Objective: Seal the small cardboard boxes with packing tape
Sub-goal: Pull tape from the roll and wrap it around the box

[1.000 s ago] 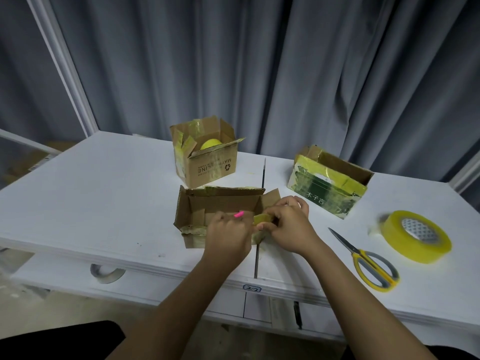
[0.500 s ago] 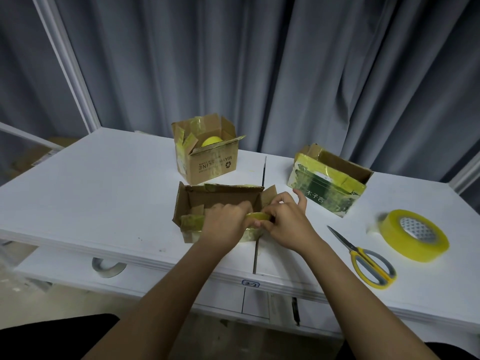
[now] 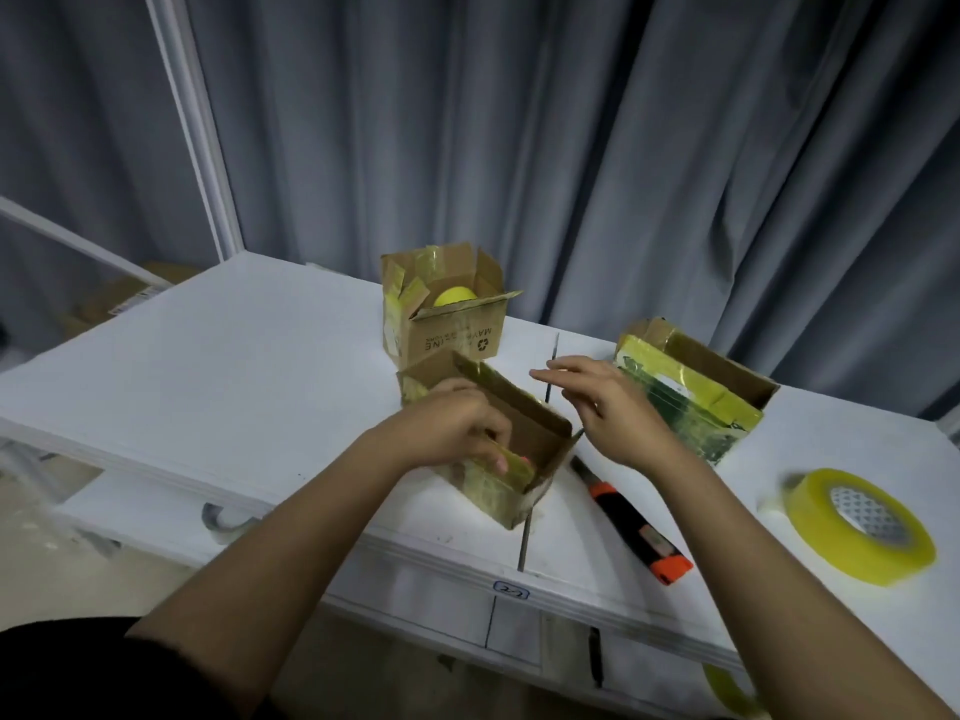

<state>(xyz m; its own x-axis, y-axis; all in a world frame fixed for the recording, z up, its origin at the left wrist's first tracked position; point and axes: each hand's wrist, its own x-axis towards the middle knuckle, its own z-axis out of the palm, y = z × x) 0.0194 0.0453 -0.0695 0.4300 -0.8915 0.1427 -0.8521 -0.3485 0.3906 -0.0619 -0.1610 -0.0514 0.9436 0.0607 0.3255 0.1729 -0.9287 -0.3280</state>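
Head view. Left hand [image 3: 457, 433] reaches into the open near box [image 3: 498, 449] at the near table [image 3: 208, 366] edge; fingers curled over the near wall, pinching a strip of yellow tape stuck there, fingertips [image 3: 500, 464] on the tape. Box sits tilted, turned corner-on, flaps up. Right hand [image 3: 613, 413] hovers just right of the box, apart from it, fingers straight and spread, holding nothing. Far box [image 3: 447, 324] stands open behind, a yellow round object [image 3: 456, 296] inside. Right box [image 3: 691, 387] lies on its side beyond the right hand, wrapped in yellow and green tape. Tape roll [image 3: 862, 527] lies flat at the right, well apart from both hands. An orange-black cutter [image 3: 639, 532] lies near the table edge between near box and roll, touched by neither hand.
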